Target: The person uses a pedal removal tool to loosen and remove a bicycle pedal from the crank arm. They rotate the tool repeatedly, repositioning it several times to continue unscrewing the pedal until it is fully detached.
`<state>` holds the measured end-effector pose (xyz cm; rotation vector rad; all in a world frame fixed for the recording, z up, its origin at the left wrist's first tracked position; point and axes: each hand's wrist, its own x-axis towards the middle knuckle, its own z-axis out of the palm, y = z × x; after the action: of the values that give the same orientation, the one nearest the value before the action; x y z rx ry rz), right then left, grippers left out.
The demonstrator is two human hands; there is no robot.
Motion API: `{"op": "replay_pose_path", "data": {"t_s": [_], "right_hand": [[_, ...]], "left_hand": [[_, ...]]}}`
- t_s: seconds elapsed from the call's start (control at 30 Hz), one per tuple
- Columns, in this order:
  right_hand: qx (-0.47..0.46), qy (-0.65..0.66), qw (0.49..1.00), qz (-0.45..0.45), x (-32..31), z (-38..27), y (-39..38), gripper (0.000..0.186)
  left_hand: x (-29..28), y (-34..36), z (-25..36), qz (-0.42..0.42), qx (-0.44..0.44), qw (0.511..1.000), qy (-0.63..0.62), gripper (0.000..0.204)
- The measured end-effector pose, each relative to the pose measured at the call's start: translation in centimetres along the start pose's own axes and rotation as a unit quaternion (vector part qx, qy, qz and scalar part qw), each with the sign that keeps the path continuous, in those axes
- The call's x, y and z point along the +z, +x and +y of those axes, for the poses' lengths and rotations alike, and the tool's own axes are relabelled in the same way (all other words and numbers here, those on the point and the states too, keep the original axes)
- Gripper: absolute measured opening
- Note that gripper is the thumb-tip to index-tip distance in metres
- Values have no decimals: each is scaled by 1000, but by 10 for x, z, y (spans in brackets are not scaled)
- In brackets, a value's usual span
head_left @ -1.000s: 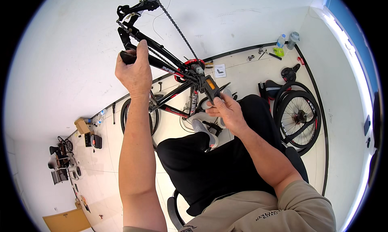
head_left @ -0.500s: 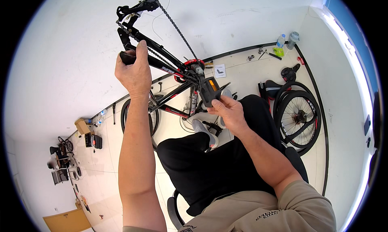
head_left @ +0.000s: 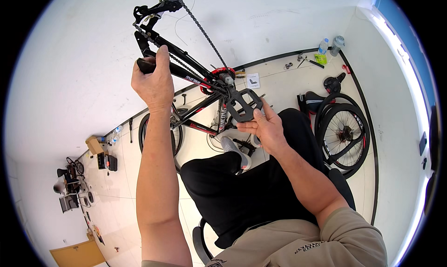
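Observation:
A black and red bicycle frame (head_left: 179, 71) stands tilted up before me, its rear end high, with the rear derailleur (head_left: 163, 6) at the top. My left hand (head_left: 156, 83) is wrapped round a black tube of its rear part; a rounded dark end sticks out past the thumb. From the derailleur the chain (head_left: 202, 33) runs down to the red chainring (head_left: 222, 73). My right hand (head_left: 267, 129) holds the black pedal (head_left: 243, 108) by its near edge, thumb on top and fingers spread along it. The pedal's open, cage-like face is toward me.
At right, a loose wheel (head_left: 344, 134) leans near a black saddle (head_left: 313, 101). Bottles (head_left: 323, 47), a hammer (head_left: 314, 62) and a paper leaflet (head_left: 253, 81) lie along the wall. A cardboard box (head_left: 94, 145) stands far left. My shoe (head_left: 235, 153) is under the frame.
The pedal has turned on its axle, showing its open face instead of the edge with the orange reflector. My right fingers have spread out along it. My left hand has barely moved.

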<state>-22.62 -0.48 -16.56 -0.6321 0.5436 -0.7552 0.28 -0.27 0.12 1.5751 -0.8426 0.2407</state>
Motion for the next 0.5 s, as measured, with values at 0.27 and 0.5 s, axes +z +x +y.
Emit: {"op": "replay_pose_path", "data": {"t_s": [0.27, 0.5], "right_hand": [[-8, -54, 999, 4, 0, 1, -3, 67], [-21, 4, 1000, -8, 5, 5, -4, 83]], "left_hand": [[0, -1, 1, -1, 1, 1000, 3, 40], [0, -2, 3, -4, -6, 1000, 2, 40]]}}
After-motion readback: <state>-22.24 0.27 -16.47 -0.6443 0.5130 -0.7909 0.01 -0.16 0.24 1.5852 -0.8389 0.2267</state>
